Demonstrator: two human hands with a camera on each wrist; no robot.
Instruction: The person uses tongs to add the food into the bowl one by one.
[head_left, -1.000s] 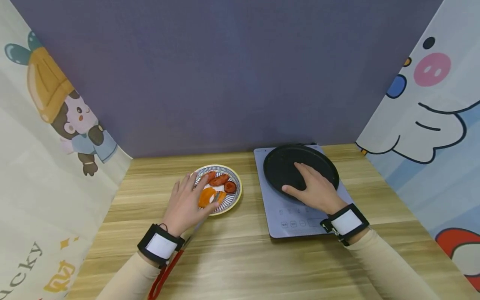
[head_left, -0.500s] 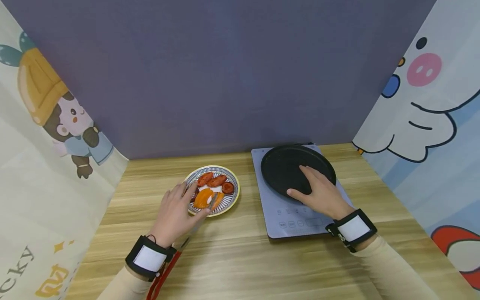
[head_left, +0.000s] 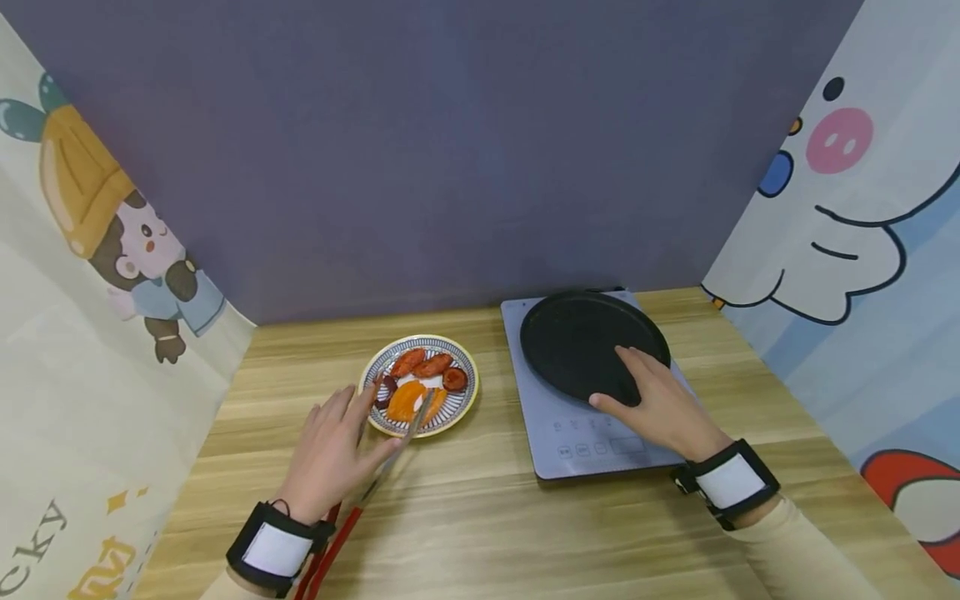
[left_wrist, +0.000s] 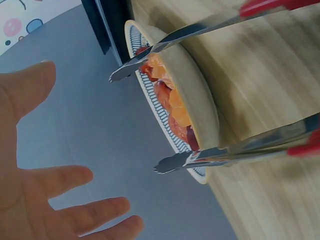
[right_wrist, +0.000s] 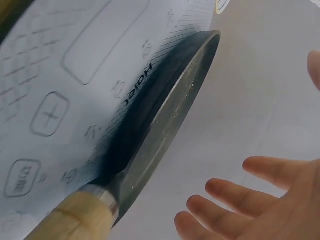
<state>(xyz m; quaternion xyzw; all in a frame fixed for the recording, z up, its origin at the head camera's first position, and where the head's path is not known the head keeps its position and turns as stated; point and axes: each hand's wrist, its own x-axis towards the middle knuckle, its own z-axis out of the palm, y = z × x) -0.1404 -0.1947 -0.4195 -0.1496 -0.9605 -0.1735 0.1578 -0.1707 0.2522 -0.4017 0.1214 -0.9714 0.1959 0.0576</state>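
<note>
My left hand (head_left: 330, 454) hovers with spread fingers over a pair of red-handled tongs (head_left: 339, 546), holding nothing. The two metal tips of these tongs reach over the rim of a patterned plate (head_left: 471, 404), clear in the left wrist view. On that plate lie orange slices (head_left: 405, 400) and reddish sausage pieces (head_left: 433, 365). To the right, my right hand (head_left: 663, 404) is held with straightened fingers above the near edge of a black frying pan (head_left: 573, 342). The pan's wooden handle (right_wrist: 75, 217) shows in the right wrist view, apart from the fingers; from the head it is hidden under the hand.
The pan rests on a pale flat induction cooker (head_left: 551, 442) with touch buttons. Everything stands on a wood-grain table (head_left: 465, 533). A grey-purple panel (head_left: 465, 167) closes off the back, with cartoon-printed curtains (head_left: 885, 333) at both sides.
Both hands have drawn back toward the body, the left one leftward off the plate and the right one rightward off the pan. More of the tongs and the food shows.
</note>
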